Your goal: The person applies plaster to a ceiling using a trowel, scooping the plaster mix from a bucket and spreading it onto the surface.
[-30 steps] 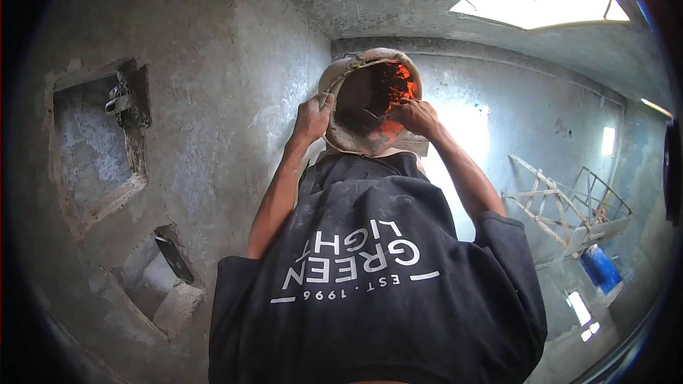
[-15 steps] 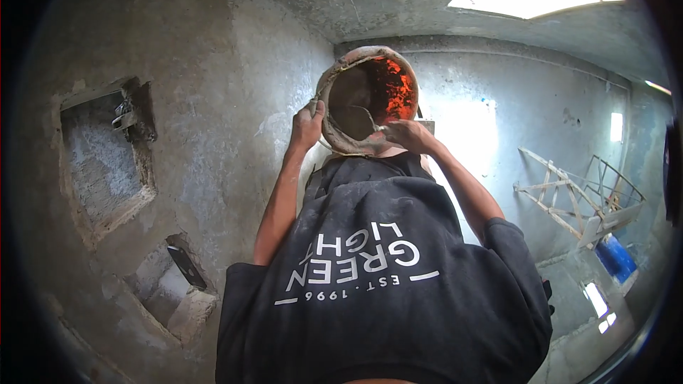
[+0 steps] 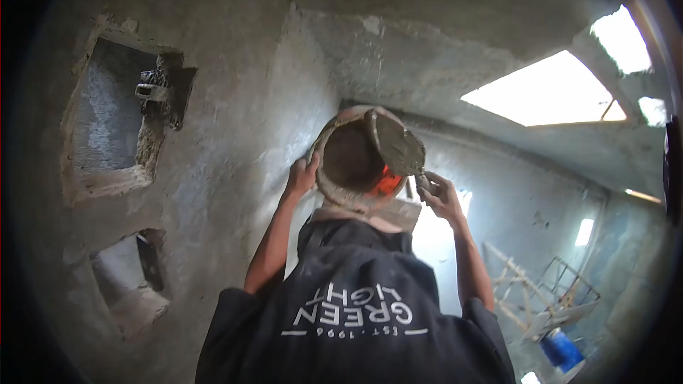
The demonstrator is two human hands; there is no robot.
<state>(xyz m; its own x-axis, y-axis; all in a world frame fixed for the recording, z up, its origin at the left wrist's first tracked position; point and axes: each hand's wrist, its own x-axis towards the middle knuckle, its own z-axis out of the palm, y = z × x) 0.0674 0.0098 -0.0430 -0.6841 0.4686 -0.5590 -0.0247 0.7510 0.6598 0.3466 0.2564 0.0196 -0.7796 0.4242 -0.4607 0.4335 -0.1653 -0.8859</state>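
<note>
My left hand [image 3: 304, 174] is closed around the left rim of a mortar-crusted bucket [image 3: 359, 204], which is tipped so that its mouth faces me. Orange shows on part of its inner wall; grey mortar covers much of the rest. In my right hand [image 3: 442, 200] is the handle of a trowel [image 3: 396, 146]. Its blade, coated with wet grey mortar, overlaps the upper right of the bucket's mouth. My right fingers are wrapped round the handle, which they partly hide.
On the left, the plastered wall [image 3: 220, 121] has two rough recesses, the upper one [image 3: 107, 107] with a box-like fitting at its edge. A bright opening [image 3: 544, 92] lies at upper right. A wooden frame [image 3: 526, 288] and a blue object [image 3: 562, 350] stand at lower right.
The trowel has come up out of the bucket's inside to its right rim, and its mortar-covered blade now shows. My right hand has moved outward. The whole view has shifted and tilted.
</note>
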